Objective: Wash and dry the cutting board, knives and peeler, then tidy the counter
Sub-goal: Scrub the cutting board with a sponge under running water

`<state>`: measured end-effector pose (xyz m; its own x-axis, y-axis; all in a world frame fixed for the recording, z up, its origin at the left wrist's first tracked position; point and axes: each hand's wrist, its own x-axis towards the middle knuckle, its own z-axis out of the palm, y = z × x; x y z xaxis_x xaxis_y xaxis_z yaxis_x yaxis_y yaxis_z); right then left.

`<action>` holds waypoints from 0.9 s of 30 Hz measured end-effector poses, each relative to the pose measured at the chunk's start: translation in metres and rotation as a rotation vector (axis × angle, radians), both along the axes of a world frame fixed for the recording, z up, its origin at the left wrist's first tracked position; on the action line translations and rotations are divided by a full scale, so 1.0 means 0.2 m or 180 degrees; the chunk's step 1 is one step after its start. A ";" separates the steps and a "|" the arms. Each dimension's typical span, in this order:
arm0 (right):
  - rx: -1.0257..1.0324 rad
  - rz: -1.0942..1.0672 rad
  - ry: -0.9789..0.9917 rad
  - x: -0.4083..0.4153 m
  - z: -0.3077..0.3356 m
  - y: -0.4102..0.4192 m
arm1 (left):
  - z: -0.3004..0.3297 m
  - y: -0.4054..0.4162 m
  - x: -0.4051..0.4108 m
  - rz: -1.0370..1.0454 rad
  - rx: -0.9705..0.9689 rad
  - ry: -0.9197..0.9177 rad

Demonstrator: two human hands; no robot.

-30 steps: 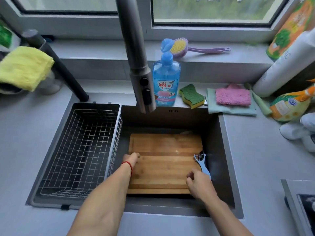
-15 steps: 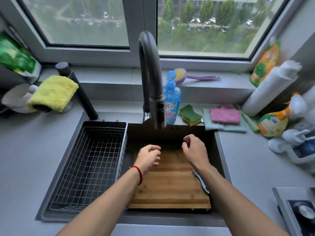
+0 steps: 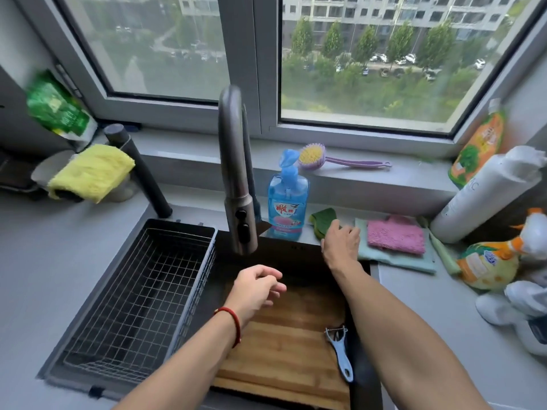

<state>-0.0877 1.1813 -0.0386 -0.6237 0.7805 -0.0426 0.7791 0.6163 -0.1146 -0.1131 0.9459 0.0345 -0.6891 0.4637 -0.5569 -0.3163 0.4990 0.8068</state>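
The right hand (image 3: pixel 340 241) is up at the back edge of the sink (image 3: pixel 359 377), laid over the near end of the green sponge (image 3: pixel 323 218); its fingers are curved down onto the sponge, though whether they actually clamp it cannot be told from here. The left hand (image 3: pixel 256 287) hovers above the bamboo cutting board (image 3: pixel 284 347), fingers loosely curled, holding nothing, a red string bracelet (image 3: pixel 232 322) on the wrist. The board lies flat in the sink basin, and the blue-handled peeler (image 3: pixel 340 353) rests along its right edge, blade end pointing away. Just left of the sponge stands the blue dish soap bottle (image 3: pixel 287 202), with the faucet (image 3: pixel 236 179) arching in front. A wire basket (image 3: pixel 139 300) fills the sink's left half.
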 end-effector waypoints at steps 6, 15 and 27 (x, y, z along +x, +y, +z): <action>-0.0063 0.0253 0.0518 0.12 0.17 0.05 | 0.06 0.17 0.15 -0.0595 -0.0283 0.1353; -0.1756 0.1708 0.0821 0.14 0.80 0.12 | 0.28 0.46 0.12 -0.0391 -0.0477 0.1598; -0.0251 0.2867 0.0791 -0.19 0.94 0.15 | 0.48 0.56 -0.06 0.2376 0.2132 -0.0750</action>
